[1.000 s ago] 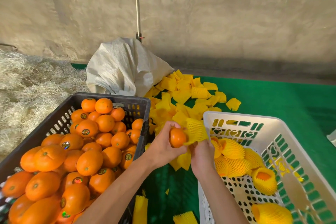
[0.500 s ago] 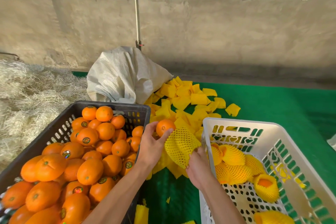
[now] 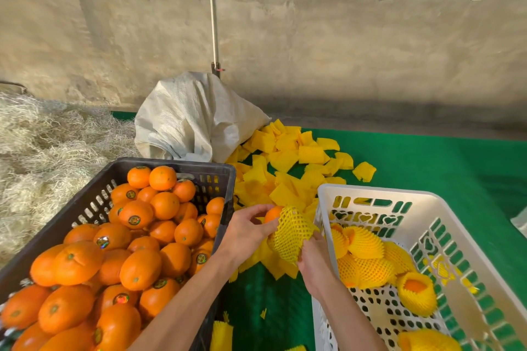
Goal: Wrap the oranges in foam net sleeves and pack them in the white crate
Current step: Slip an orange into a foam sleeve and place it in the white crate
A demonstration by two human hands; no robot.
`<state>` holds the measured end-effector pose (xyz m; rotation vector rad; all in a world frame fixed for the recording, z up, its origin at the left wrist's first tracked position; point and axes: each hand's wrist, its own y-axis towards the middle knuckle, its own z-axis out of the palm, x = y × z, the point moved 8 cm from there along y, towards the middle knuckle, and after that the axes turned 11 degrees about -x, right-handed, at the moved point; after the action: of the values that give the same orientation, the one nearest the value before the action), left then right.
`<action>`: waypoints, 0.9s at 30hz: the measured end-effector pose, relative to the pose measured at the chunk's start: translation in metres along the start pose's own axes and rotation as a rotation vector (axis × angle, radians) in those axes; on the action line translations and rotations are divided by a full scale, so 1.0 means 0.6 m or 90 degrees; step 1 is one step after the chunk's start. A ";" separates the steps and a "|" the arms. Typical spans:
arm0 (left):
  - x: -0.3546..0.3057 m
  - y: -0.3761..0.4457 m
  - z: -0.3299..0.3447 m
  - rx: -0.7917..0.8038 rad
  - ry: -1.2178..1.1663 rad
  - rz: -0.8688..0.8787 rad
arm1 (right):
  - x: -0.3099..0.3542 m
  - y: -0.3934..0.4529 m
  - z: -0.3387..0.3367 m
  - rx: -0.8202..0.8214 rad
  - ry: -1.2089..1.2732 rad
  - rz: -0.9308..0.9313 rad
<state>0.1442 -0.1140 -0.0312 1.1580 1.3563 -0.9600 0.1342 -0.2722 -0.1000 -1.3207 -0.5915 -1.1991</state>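
At centre, my left hand point(image 3: 245, 232) grips the round orange point(image 3: 273, 213) while my right hand point(image 3: 313, 258) pinches the yellow foam net sleeve point(image 3: 291, 236); I'd stretch it fully over before turning toward the white plastic crate point(image 3: 370, 194) at four o'clock.

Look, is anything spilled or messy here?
Yes. A heap of loose yellow foam net sleeves has spilled from the white woven sack across the green mat, and a few lie scattered between the black crate and the white crate. Nothing looks broken.
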 end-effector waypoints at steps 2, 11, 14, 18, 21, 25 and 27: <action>-0.001 0.001 0.001 0.007 -0.022 0.009 | 0.002 -0.001 -0.006 -0.011 -0.044 -0.018; -0.001 -0.021 0.037 0.170 0.047 -0.130 | -0.001 -0.003 -0.006 -0.007 -0.001 -0.001; 0.005 -0.046 0.056 0.276 0.067 -0.117 | -0.002 -0.010 -0.003 0.013 0.023 0.028; 0.000 -0.054 0.060 0.290 0.010 -0.093 | -0.003 -0.023 0.014 0.076 0.055 0.064; -0.008 -0.047 0.053 0.245 -0.037 -0.109 | 0.014 -0.034 0.037 0.167 0.099 0.047; -0.007 -0.033 0.035 0.186 -0.151 -0.174 | 0.041 -0.038 0.049 0.204 0.108 -0.007; -0.004 -0.019 0.015 0.109 -0.227 -0.235 | 0.054 -0.045 0.041 0.190 0.068 -0.077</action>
<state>0.1352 -0.1256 -0.0308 0.8180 1.2312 -1.4969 0.1282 -0.2548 -0.0548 -0.9752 -0.7499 -1.2173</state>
